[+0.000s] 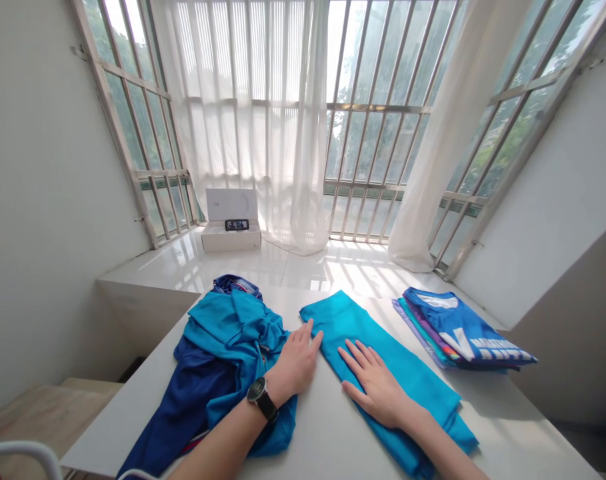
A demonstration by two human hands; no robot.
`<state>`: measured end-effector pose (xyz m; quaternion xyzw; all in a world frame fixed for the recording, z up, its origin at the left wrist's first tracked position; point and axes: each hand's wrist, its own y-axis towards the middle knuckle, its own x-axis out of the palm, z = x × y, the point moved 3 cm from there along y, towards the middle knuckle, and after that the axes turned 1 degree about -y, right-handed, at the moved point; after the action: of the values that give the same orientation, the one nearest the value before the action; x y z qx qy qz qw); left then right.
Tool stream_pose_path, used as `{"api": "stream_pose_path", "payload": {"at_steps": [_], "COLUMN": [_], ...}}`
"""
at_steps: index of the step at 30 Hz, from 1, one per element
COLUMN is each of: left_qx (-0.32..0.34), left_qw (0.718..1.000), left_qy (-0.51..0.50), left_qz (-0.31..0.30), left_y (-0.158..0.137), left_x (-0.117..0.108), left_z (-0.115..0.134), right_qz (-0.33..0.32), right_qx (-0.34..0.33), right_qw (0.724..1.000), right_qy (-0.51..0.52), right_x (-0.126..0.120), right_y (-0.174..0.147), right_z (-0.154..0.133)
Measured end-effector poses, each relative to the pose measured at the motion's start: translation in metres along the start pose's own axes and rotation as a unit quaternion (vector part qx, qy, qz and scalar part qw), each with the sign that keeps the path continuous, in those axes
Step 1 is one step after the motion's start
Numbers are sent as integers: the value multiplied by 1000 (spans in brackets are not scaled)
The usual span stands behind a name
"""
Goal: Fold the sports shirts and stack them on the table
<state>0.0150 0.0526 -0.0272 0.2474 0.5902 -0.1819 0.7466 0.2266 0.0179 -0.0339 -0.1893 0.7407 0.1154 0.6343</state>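
Note:
A turquoise garment, folded into a long strip, lies slantwise on the white table. My right hand rests flat on it with fingers spread. At the strip's left edge is my left hand, wearing a black watch; its fingers are extended and the tips are at the cloth's edge. Just left of that hand sits a loose, crumpled heap of clothes, with a teal garment over a navy one. Whether the folded piece is a shirt cannot be told from here.
A neat stack of folded shirts, a blue one with white print on top, lies at the right. On the window ledge behind stands an open white box holding a phone. Sheer curtains and barred windows rise beyond.

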Motion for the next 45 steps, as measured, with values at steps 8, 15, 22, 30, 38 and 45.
{"api": "stream_pose_path", "payload": {"at_steps": [8,15,22,30,38,45], "left_qx": [44,89,156,196,172,192], "left_qw": [996,987,980,970,975,973], "left_qy": [-35,-95,-123,-102,-98,-103], "left_qz": [76,95,-32,-102,-105,-79], "left_y": [1,-2,-20,-33,-33,-31], "left_x": [-12,-25,-18,-20,-20,-16], "left_z": [17,24,44,52,59,59], "right_qz": [27,-5,96,111,177,151], "right_qx": [243,206,245,207,190,73], "right_qw": [969,978,965,971,963,986], "right_qy": [-32,30,-7,-37,-76,-2], "right_x": [13,6,9,20,6,31], "right_y": [49,67,22,13,-5,-82], "right_z": [-32,-48,37,30,20,9]}}
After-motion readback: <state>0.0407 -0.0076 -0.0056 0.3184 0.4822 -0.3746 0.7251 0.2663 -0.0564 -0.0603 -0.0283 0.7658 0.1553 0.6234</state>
